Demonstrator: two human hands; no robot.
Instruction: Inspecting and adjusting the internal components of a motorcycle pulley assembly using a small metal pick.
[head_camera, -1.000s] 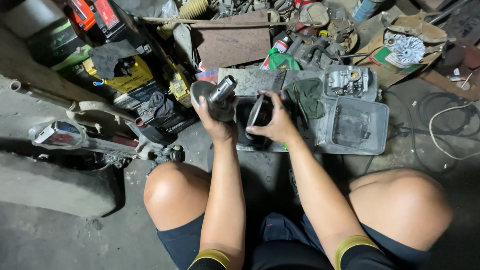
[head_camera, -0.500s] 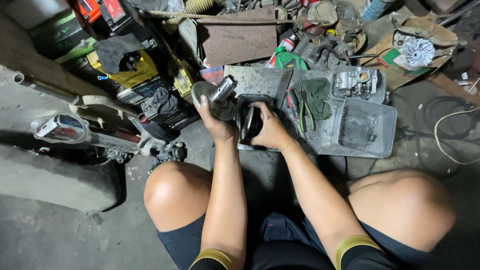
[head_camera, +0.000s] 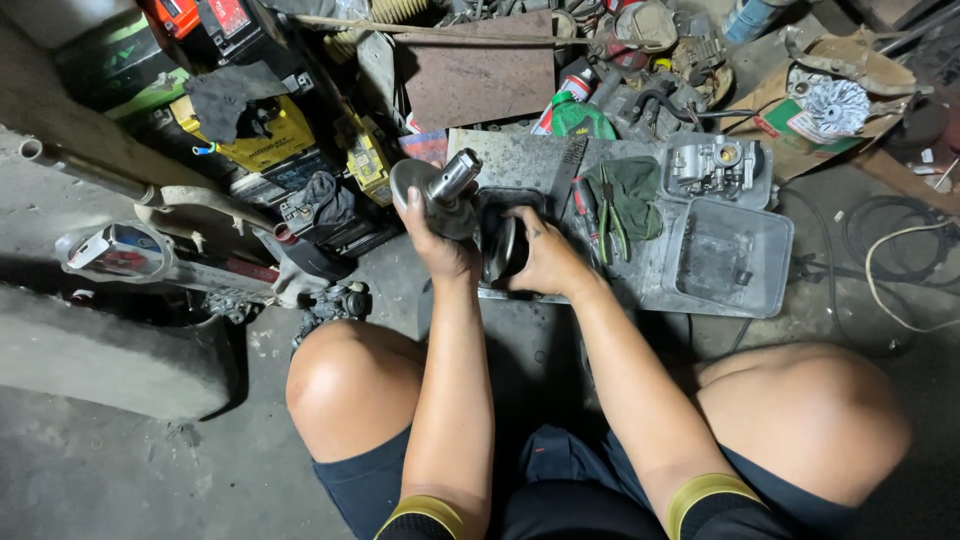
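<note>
The metal disc with a shaft (head_camera: 437, 192) was held up above the floor in the left hand (head_camera: 440, 245), fingers curled shut around its rim, shaft pointing up and to the right. Just beside it, the right hand (head_camera: 545, 262) gripped a dark round part (head_camera: 503, 250) on edge, fingers wrapped closed over it. Behind both lay a grey metal tray (head_camera: 740, 300), with a green rag (head_camera: 632, 192) and pliers (head_camera: 588, 215) on it, and a carburettor (head_camera: 712, 165) further back

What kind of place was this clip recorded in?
Probably a small motorcycle or engine repair workshop, worked on the floor: a carburettor in a grey tray, pliers beside it, and the left hand holding a metal disc with shaft.
</note>
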